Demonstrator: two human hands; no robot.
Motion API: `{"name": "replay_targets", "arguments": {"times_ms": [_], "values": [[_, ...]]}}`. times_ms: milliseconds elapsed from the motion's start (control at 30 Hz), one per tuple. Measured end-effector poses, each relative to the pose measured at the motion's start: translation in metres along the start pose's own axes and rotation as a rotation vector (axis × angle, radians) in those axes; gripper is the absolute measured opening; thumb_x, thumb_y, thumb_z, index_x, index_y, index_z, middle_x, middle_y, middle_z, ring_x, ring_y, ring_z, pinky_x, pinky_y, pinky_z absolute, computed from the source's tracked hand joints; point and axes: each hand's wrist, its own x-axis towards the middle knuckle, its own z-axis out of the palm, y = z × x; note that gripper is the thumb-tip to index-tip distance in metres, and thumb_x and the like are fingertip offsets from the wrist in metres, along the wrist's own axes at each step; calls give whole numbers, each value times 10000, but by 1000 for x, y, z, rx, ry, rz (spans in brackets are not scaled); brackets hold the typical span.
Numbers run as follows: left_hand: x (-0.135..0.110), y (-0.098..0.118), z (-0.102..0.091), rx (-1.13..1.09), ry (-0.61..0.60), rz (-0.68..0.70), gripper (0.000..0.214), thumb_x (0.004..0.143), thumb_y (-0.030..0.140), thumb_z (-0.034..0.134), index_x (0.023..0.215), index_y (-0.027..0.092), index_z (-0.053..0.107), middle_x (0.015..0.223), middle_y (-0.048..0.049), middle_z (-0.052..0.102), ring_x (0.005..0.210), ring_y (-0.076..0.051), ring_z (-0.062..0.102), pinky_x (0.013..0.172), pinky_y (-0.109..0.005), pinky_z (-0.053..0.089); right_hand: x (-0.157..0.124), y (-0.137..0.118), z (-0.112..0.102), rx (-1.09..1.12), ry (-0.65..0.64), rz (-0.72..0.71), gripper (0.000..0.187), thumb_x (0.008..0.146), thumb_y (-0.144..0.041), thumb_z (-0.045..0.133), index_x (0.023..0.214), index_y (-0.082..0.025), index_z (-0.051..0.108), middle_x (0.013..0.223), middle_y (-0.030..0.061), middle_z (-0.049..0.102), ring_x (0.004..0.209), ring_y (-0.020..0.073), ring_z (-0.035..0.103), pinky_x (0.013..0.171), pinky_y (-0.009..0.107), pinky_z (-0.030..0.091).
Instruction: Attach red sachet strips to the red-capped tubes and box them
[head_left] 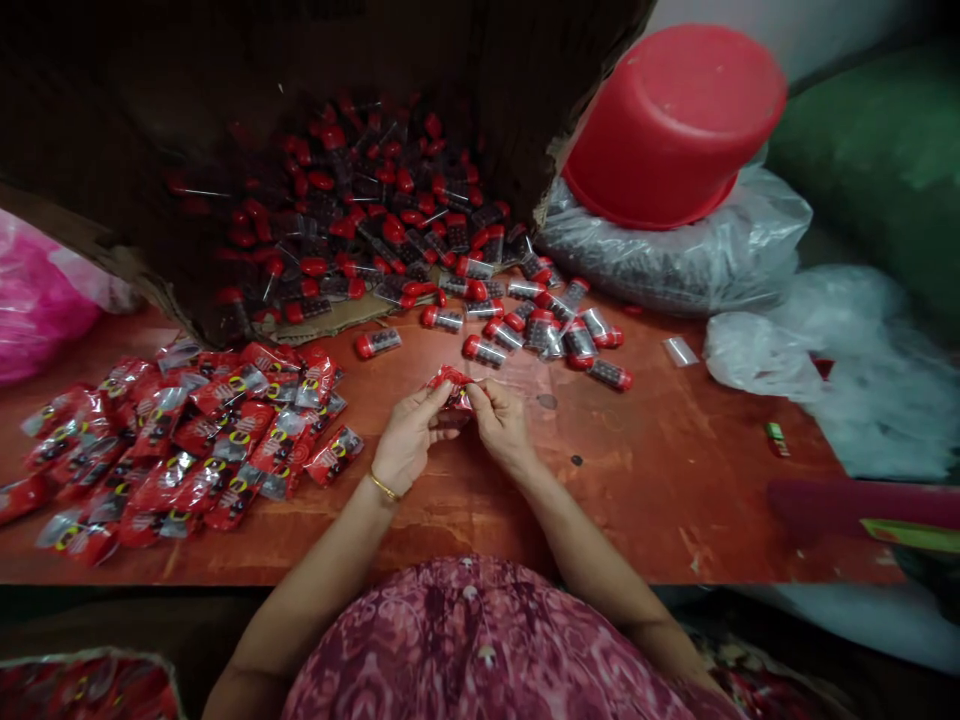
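Your left hand and right hand meet at the centre of the frame, just above the surface. The fingers of both are closed on one red packet, pinching it from either side. What it contains cannot be made out. A gold bangle sits on your left wrist. Red-capped vials lie scattered just beyond the hands, spilling from a cardboard box tipped on its side at upper centre. A heap of printed packets covers the left of the frame, near your left hand but apart from it. At upper right, an upturned red bucket rests on a clear plastic bag.
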Motion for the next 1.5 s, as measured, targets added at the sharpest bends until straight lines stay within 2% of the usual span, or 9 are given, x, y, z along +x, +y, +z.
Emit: {"name": "replay_targets", "arguments": {"times_ms": [267,533,833,1000,1100,1200,1333,1400,1500], "values": [[8,1,-6,-38,149,87,418,431,452,822,654,137,662,607,7,641,555,-86,562,543,-197,447,9,5,9,92,-157,113,370,847,-510,461,681,-194,558,561,-25,510,517,109,496,481,222,409],[7,1,-8,-158,50,-11,380,524,434,795,734,160,637,681,-8,670,663,-133,618,688,-281,494,17,-2,6,13,-82,32,242,821,-427,520,796,-198,597,690,-10,591,628,119,547,606,251,469],[8,0,-3,-105,125,111,423,444,466,813,628,132,630,608,-10,654,659,-140,623,686,-271,488,14,-4,11,180,-161,174,411,802,-571,486,620,-203,504,540,-39,470,485,94,437,452,217,386],[5,1,-5,-157,77,106,402,480,425,816,711,138,656,685,-13,683,649,-118,613,668,-252,488,21,-4,8,66,-162,130,527,791,-650,431,516,-202,397,476,-52,371,440,79,359,429,213,306],[6,4,-9,-189,116,71,357,501,376,821,695,138,640,652,0,672,595,-102,600,623,-234,486,31,-2,-4,-104,-182,43,555,873,-611,270,559,-200,469,510,-20,447,488,111,425,482,237,340],[8,8,-12,-269,150,27,276,567,315,802,678,152,610,594,26,646,538,-81,586,587,-214,485,47,9,-21,-495,-137,-139,435,899,-498,324,790,-189,609,758,69,626,736,194,548,672,306,415],[8,12,-12,-318,114,-12,219,650,292,757,666,160,583,550,36,621,514,-79,585,576,-215,503,61,33,-36,-926,-164,-182,376,811,-365,528,1083,-116,599,1090,187,632,922,296,538,770,404,415],[6,13,-11,-312,89,-19,219,666,303,745,670,163,578,563,29,631,522,-85,596,575,-218,509,60,42,-39,-942,-170,-177,345,819,-317,510,1080,-114,607,1112,186,632,920,289,547,766,401,423],[3,11,-11,-296,72,-3,243,646,321,759,680,162,578,576,27,639,530,-86,606,582,-217,513,46,40,-43,-737,-88,-127,308,853,-327,433,979,-135,639,899,134,683,773,228,584,691,351,452]]}}
